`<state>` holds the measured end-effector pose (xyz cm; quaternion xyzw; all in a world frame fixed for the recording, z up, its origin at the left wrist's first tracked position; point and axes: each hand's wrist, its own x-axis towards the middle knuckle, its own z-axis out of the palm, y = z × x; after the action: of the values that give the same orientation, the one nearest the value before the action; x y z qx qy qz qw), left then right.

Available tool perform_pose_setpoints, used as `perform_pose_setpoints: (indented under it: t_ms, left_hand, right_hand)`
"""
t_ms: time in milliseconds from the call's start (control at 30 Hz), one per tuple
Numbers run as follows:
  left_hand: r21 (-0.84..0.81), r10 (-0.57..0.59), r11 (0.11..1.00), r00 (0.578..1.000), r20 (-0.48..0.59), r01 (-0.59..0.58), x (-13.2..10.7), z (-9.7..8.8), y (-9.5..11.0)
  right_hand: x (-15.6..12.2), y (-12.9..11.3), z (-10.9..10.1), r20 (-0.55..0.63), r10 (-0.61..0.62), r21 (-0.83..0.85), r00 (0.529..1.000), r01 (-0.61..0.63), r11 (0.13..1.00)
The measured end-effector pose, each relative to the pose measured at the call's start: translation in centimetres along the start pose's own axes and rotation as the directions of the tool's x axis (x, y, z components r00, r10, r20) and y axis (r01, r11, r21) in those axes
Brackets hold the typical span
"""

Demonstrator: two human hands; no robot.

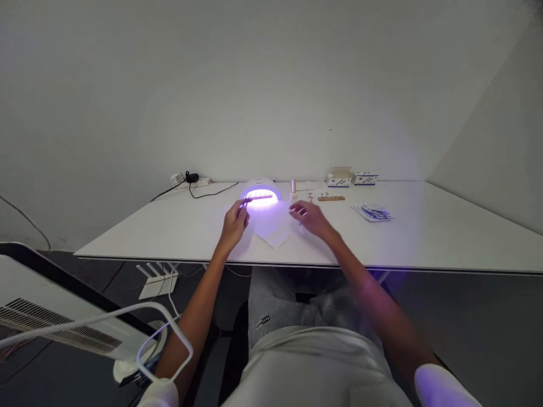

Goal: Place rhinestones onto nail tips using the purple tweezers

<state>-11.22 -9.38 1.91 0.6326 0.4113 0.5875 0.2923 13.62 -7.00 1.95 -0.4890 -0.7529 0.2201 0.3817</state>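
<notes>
In front of the lit nail lamp (259, 185), my left hand (235, 224) pinches slim dark tweezers (245, 202) near the lamp's opening. A thin strip (262, 197) lies in the violet glow, with small dots along it. Over the table to the right hovers my right hand (309, 217), its fingers bent and apart, with nothing visible in them. Just below it is a tiny shiny piece (299, 223). A white sheet (274, 237) lies between my hands. Behind my right hand stands a small bottle (293, 195).
A wooden strip (331, 198) with small stands is right of the bottle. Farther right lie a pile of small packets (373, 212) and two little boxes (339, 177), (365, 178) by the wall. A black cable (212, 194) runs left of the lamp. A white device (63, 311) rises at lower left.
</notes>
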Motion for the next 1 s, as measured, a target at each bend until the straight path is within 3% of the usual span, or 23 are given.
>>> perform_pose_setpoints:
  t_ms: [133,233,333,400,533,600,767,1000]
  left_hand:
    - [0.369,0.085,0.927,0.995,-0.044,-0.063,0.3,-0.8,-1.6]
    - [0.533,0.075,0.845,0.996,-0.046,-0.039,0.1,-0.7,-3.0]
    - [0.652,0.033,0.758,0.999,-0.023,-0.01,-0.4,-0.5,-3.9]
    - [0.699,0.025,0.715,1.0,0.009,-0.024,-0.8,-0.4,-4.1]
    - [0.766,-0.012,0.64,0.996,0.087,-0.059,-1.2,-0.4,-3.9]
    - [0.792,-0.037,0.607,0.993,0.111,-0.066,-1.3,-0.4,-3.8]
    - [0.825,-0.076,0.563,0.99,0.119,-0.056,-1.4,0.0,-3.5]
    - [0.885,-0.092,0.464,0.992,0.085,-0.033,-1.6,0.2,-3.4]
  right_hand:
    - [0.4,-3.8,4.6,0.222,0.143,-0.338,0.964,-0.062,0.939]
    - [1.7,-5.2,6.5,0.32,0.292,-0.424,0.901,-0.14,0.895]
    - [3.3,-4.9,7.0,0.387,0.353,-0.424,0.851,-0.176,0.888]
    - [4.1,-3.8,6.9,0.44,0.318,-0.362,0.84,-0.158,0.919]
    - [4.9,-0.9,6.8,0.428,0.103,-0.101,0.898,-0.066,0.993]
    - [4.9,0.1,6.9,0.402,0.064,0.021,0.913,-0.079,0.997]
    - [4.8,0.8,7.4,0.352,0.11,0.247,0.93,-0.205,0.947]
    - [4.7,0.3,7.4,0.293,0.207,0.385,0.933,-0.314,0.868]
